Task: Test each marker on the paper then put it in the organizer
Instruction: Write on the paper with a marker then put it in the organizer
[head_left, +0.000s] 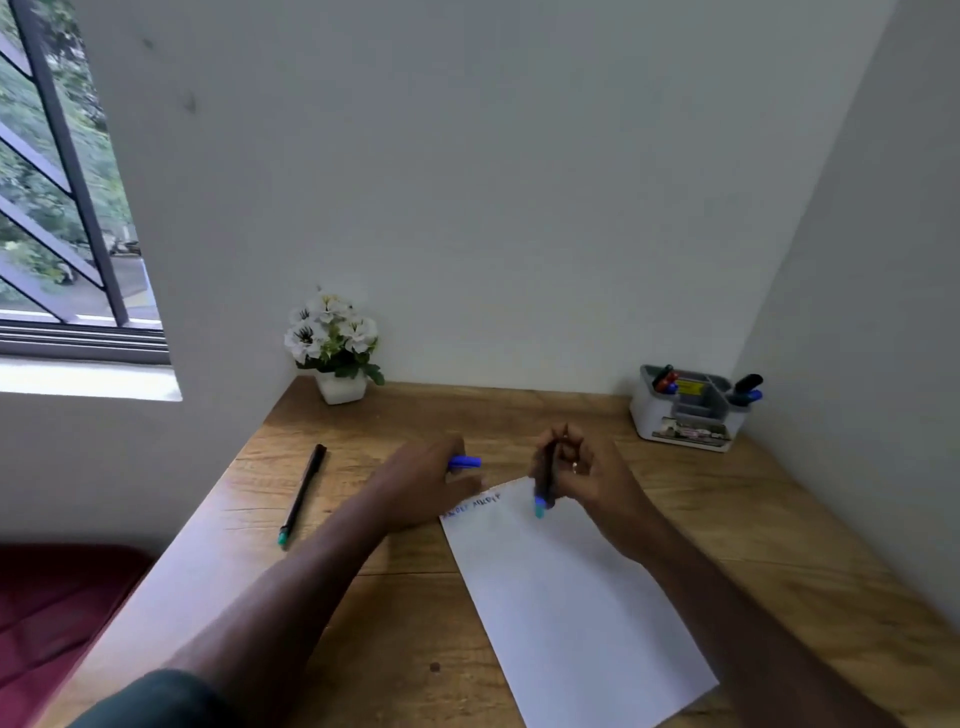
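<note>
A white sheet of paper (566, 592) lies on the wooden desk, with blue scribbles near its top left corner. My right hand (587, 473) holds a black marker (545, 483), its blue tip pointing down at the top of the paper. My left hand (431, 478) rests on the paper's top left corner and grips a blue marker cap (466, 462). A second black marker with a teal end (303, 493) lies on the desk to the left. The grey and white organizer (685, 415) stands at the back right corner with several markers in it.
A white pot of white flowers (335, 345) stands at the desk's back left corner. Walls close in the desk behind and on the right. A window with dark bars (62, 208) is at the left, and a dark red cushion (57, 613) lies below the desk's left edge.
</note>
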